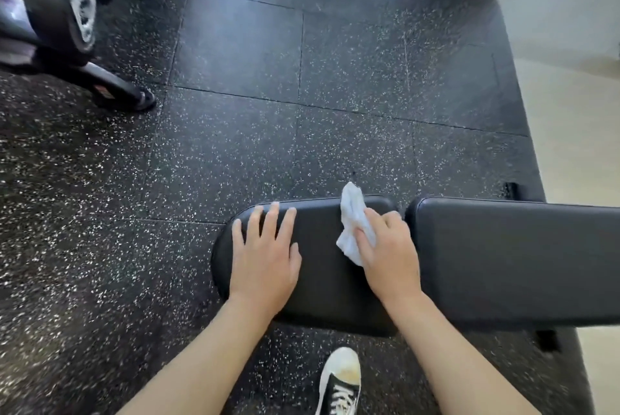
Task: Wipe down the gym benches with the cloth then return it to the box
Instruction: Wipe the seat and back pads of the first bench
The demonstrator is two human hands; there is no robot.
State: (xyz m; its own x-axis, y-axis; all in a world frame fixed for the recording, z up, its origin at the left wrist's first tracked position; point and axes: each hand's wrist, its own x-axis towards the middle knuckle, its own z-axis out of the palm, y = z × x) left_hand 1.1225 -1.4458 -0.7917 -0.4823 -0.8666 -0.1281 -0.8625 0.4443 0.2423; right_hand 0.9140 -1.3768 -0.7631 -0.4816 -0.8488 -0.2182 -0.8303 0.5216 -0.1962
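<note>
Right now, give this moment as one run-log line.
phase: wiping | left hand: flat on seat pad | right hand: holds cloth on pad | box: unseen

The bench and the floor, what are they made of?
The bench pad looks like smooth black vinyl or leather over padding: it has a soft sheen and rounded edges. The floor looks like black rubber tiles, matte, with white flecks and visible seams.

Just one view here, a head cam looking steeply down, wide-angle; it sits close over the bench (335, 267) near the bottom; speckled floor (235, 112) stretches far ahead; edges bend a bit.
</note>
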